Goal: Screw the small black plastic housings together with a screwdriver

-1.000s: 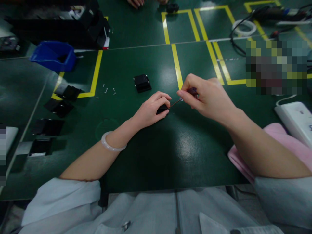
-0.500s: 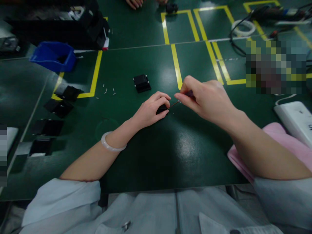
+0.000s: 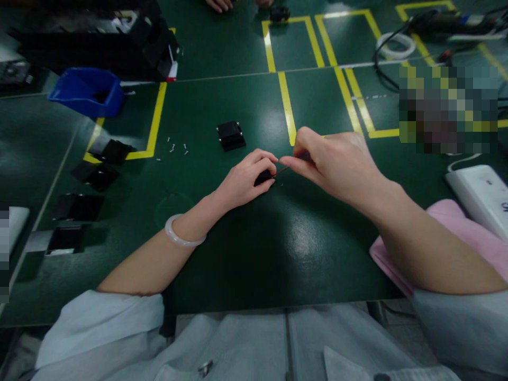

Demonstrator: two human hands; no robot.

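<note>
Fingers of my left hand (image 3: pixel 248 177) are wrapped round a small black part (image 3: pixel 264 177), mostly covered by them, low over the green table (image 3: pixel 254 254). Pinched in my right hand (image 3: pixel 331 159) is a thin-shafted tool (image 3: pixel 282 170), its handle largely hidden in the fingers. The shaft's tip meets the black part at the left fingertips. Behind my left hand sits a black block (image 3: pixel 230 135) with small shiny screws at its corners. Several small screws (image 3: pixel 173 147) lie loose to its left.
A blue bin (image 3: pixel 87 92) stands at the back left, above several black parts (image 3: pixel 77 206). At right are a pink cloth (image 3: pixel 448 222), a white power strip (image 3: pixel 482 196) and cables. Another person's hand (image 3: pixel 220 5) shows at the top.
My right hand has shifted slightly left, its fingertips closer to the black part and covering more of the tool. My left hand has stayed in place.
</note>
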